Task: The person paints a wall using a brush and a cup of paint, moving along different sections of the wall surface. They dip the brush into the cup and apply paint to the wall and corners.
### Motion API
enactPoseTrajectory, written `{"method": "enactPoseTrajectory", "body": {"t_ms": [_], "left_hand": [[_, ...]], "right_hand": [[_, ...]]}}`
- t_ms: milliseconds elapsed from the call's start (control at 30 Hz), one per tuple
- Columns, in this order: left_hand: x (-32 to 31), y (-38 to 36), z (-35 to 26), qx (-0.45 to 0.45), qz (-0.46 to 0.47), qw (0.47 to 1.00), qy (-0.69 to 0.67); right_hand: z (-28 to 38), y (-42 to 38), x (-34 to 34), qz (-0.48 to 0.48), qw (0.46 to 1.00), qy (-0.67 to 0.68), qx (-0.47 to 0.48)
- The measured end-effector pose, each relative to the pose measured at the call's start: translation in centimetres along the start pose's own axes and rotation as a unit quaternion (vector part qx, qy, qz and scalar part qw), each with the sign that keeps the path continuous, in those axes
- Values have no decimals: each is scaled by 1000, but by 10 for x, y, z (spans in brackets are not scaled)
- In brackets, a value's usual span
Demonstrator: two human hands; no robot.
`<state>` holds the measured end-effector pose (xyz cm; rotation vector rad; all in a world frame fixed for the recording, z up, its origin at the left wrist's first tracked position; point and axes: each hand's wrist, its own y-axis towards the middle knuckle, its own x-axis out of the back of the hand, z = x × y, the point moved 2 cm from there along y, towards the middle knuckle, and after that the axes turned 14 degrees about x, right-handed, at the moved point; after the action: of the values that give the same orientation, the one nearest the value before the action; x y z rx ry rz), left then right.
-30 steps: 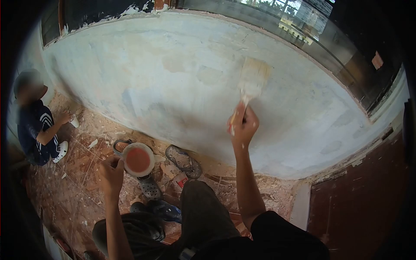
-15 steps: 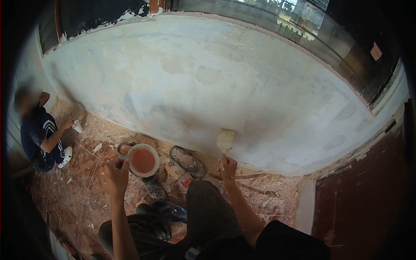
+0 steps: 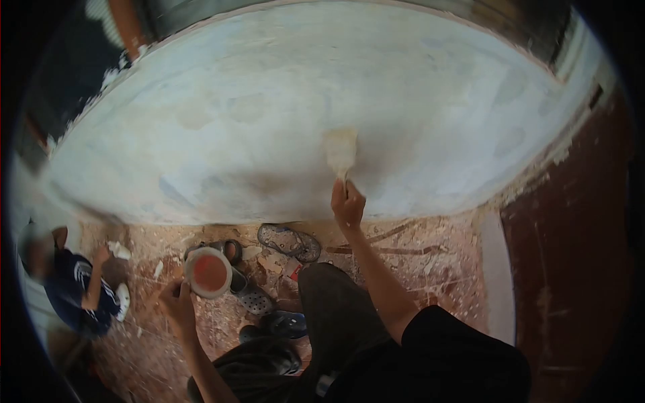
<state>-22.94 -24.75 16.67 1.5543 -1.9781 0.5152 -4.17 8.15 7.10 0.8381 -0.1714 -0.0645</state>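
Observation:
My right hand [image 3: 348, 203] is closed around the handle of a wide, pale-bristled paintbrush [image 3: 341, 149]. The bristles point up against the whitish, patchy wall [image 3: 430, 101]; whether they press on it is hard to tell because of blur. Low on the left, my left hand [image 3: 176, 302] grips the side of a pale round cup [image 3: 209, 294]. Seen from above, the cup has reddish-brown contents [image 3: 209, 272]. It is held up over the floor, and its lower part is hidden from view.
A person [image 3: 77, 289] crouches at the far left by the wall, holding a small white object [image 3: 119, 250]. Sandals [image 3: 289, 242], clogs [image 3: 252, 299] and a small red-and-white packet [image 3: 293, 269] lie on the debris-strewn floor [image 3: 430, 289]. A dark red panel [image 3: 564, 269] stands at the right.
My right hand and the brush have moved higher along the wall. The cup in my left hand is a little lower in view. My view has tilted and turned slightly.

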Motion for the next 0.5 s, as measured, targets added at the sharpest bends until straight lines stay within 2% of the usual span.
{"method": "enactPoseTrajectory", "body": {"t_ms": [33, 100, 167, 233, 367, 433, 500], "left_hand": [[0, 1, 1, 10, 12, 1000, -18], [-1, 1, 3, 8, 24, 999, -35], [-4, 5, 9, 13, 48, 997, -64], [-10, 5, 10, 15, 41, 995, -87], [-17, 7, 14, 28, 38, 995, -83], [-17, 6, 9, -5, 17, 999, 46], [-19, -2, -5, -12, -5, 998, 59]], "right_hand": [[-19, -23, 1, -5, 999, -46, -10], [-47, -67, 15, 60, 987, -74, -126], [-73, -111, 27, 91, 980, -111, -137], [-49, -115, 48, 137, 967, -41, -209], [-15, -86, 37, 106, 979, 57, -162], [24, -34, 30, 100, 978, 109, -149], [38, -1, 20, 105, 974, 142, -144]]}}
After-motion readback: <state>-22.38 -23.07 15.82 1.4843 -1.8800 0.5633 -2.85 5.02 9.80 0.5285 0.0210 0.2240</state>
